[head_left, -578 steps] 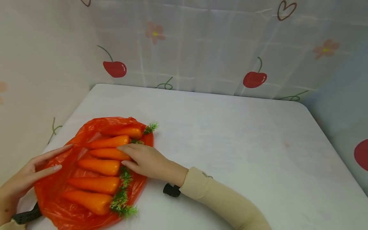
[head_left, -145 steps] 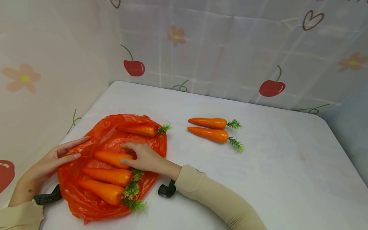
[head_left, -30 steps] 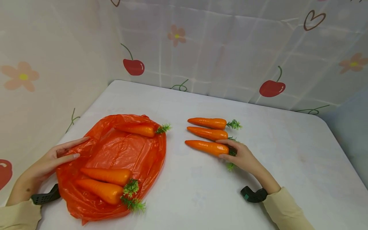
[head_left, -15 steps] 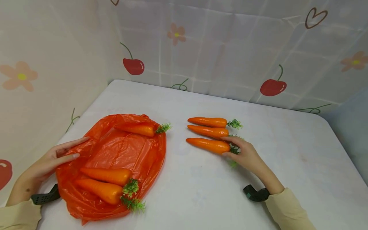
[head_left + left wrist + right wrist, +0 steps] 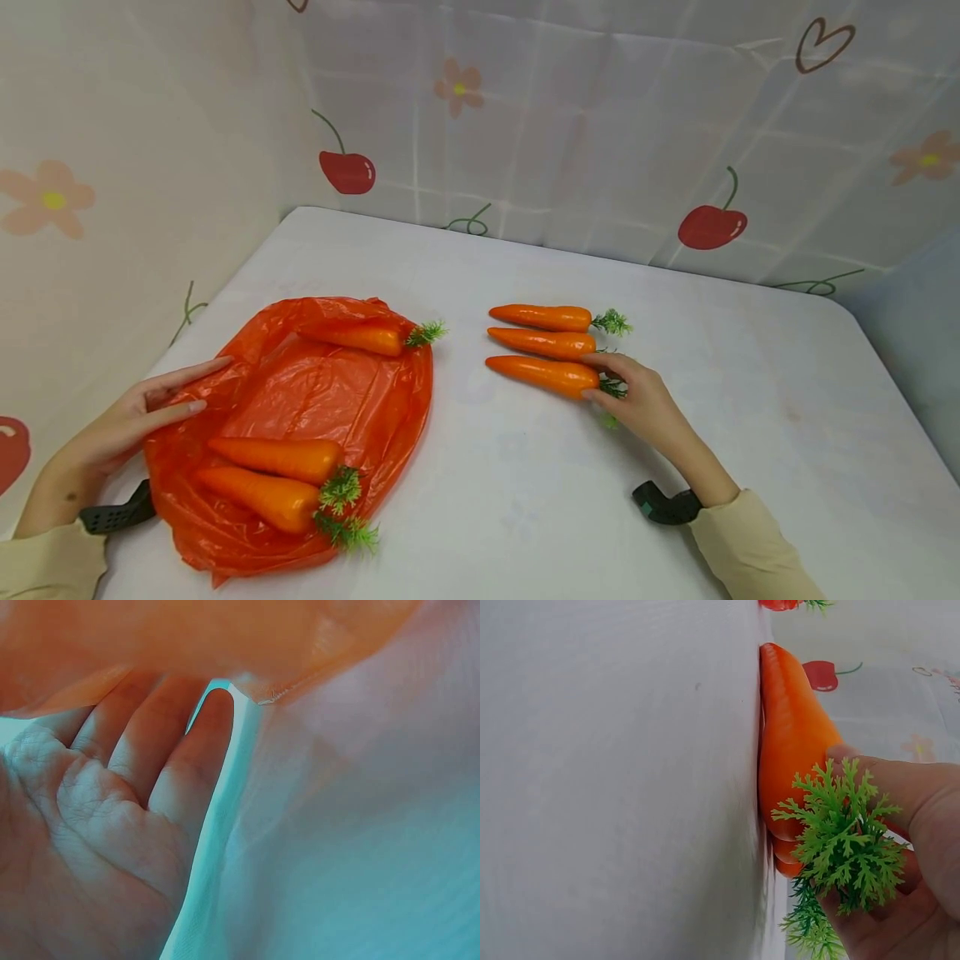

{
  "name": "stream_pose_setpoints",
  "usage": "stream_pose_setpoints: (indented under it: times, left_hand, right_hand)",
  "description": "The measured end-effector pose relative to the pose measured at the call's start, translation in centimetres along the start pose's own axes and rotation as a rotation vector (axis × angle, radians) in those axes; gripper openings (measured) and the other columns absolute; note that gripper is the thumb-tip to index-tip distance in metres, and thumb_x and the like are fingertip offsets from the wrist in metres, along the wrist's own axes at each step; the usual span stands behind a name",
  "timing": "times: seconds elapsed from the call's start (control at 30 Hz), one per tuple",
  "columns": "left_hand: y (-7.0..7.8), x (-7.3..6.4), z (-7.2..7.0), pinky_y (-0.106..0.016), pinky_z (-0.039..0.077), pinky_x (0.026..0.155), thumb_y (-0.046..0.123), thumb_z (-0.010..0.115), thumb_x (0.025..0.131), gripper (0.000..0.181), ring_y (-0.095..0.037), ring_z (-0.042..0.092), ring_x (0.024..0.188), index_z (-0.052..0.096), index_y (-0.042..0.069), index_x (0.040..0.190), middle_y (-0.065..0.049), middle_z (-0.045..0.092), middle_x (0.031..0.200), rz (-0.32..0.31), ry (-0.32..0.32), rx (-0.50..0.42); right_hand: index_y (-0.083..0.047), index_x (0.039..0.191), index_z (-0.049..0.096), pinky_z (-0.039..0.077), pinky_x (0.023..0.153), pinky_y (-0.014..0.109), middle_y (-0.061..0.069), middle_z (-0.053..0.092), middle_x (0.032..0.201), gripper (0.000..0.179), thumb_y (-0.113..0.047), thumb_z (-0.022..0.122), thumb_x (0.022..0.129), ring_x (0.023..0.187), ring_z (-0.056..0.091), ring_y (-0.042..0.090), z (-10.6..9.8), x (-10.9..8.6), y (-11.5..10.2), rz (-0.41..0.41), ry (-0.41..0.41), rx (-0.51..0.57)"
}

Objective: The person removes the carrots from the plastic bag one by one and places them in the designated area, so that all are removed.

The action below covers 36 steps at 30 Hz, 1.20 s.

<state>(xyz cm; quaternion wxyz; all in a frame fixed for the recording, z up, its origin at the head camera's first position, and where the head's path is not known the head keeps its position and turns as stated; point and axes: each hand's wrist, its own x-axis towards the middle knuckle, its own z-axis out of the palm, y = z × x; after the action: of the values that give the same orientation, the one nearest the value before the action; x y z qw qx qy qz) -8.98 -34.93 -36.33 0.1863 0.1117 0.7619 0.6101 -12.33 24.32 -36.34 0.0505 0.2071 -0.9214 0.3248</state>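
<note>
An orange plastic bag (image 5: 330,392) lies flat at the table's left with three toy carrots on it: one (image 5: 352,337) at its far edge and two (image 5: 273,457) side by side at the near edge. Three more carrots lie in a row on the bare table; my right hand (image 5: 600,379) pinches the thick end of the nearest one (image 5: 536,374). In the right wrist view, the fingers of that hand (image 5: 885,855) close around this carrot (image 5: 791,742) at its green top (image 5: 844,840). My left hand (image 5: 197,392) rests flat on the bag's left edge, fingers straight (image 5: 150,772) under the orange film (image 5: 225,637).
The white table (image 5: 525,500) is walled at the back and left by a pale cloth (image 5: 570,125) printed with cherries and flowers. Its right edge runs down past the rounded far corner (image 5: 832,304). Black camera mounts (image 5: 663,504) sit at both wrists.
My right hand has slid the third carrot a little farther up the table, closer to the other two. The left hand and the bag have stayed still.
</note>
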Motion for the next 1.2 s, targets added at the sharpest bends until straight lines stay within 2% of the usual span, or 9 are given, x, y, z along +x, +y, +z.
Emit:
stream_pose_setpoints:
  times: [0.1,0.37,0.63,0.83,1.07,1.2]
  left_hand:
    - [0.0,0.0,0.0,-0.020,0.045,0.082,-0.001,0.038,0.092,0.048,0.002,0.046,0.110,0.026,0.005,0.139,0.017,0.042,0.131,0.009,-0.008,-0.007]
    - [0.2,-0.1,0.1,-0.020,0.045,0.082,0.002,0.040,0.093,0.048,0.002,0.046,0.109,0.028,0.007,0.139,0.018,0.043,0.130,-0.039,0.019,0.013]
    - [0.1,-0.2,0.1,-0.021,0.046,0.082,0.001,0.039,0.092,0.048,0.002,0.046,0.109,0.027,0.006,0.139,0.017,0.043,0.130,-0.010,0.012,0.031]
    - [0.2,-0.2,0.2,-0.022,0.046,0.081,0.005,0.041,0.093,0.048,0.002,0.047,0.108,0.029,0.010,0.139,0.019,0.045,0.128,-0.069,0.048,0.051]
    - [0.5,-0.1,0.3,-0.020,0.045,0.082,0.008,0.042,0.093,0.048,0.002,0.045,0.109,0.030,0.012,0.139,0.018,0.044,0.129,-0.093,0.059,0.053]
    - [0.4,-0.1,0.3,-0.020,0.045,0.082,0.007,0.042,0.093,0.047,0.003,0.044,0.110,0.030,0.011,0.139,0.017,0.043,0.130,-0.079,0.052,0.054]
  right_hand:
    - [-0.003,0.117,0.055,0.047,0.080,0.042,0.013,0.057,0.114,0.046,-0.005,0.071,0.074,0.097,0.057,0.027,0.1,0.0,0.1,0.006,0.001,0.001]
    - [-0.004,0.118,0.054,0.047,0.080,0.040,0.011,0.057,0.114,0.047,-0.008,0.071,0.074,0.097,0.056,0.025,0.0,-0.1,-0.3,0.002,0.001,-0.028]
    - [-0.005,0.119,0.053,0.044,0.085,0.042,0.010,0.054,0.115,0.051,-0.007,0.072,0.072,0.104,0.052,0.025,-0.1,0.0,-1.2,-0.028,0.034,-0.087]
    - [-0.008,0.121,0.053,0.045,0.084,0.039,0.006,0.053,0.116,0.051,-0.007,0.072,0.073,0.105,0.050,0.022,-0.2,0.1,-1.9,-0.050,0.050,-0.111]
    - [-0.009,0.122,0.052,0.042,0.089,0.045,0.011,0.048,0.125,0.049,-0.007,0.069,0.076,0.117,0.042,0.027,-0.2,0.7,-3.4,-0.063,0.043,-0.091]
    - [-0.009,0.121,0.052,0.042,0.088,0.043,0.008,0.050,0.120,0.046,-0.010,0.068,0.078,0.113,0.044,0.024,0.2,1.7,-4.9,-0.081,0.031,-0.058]
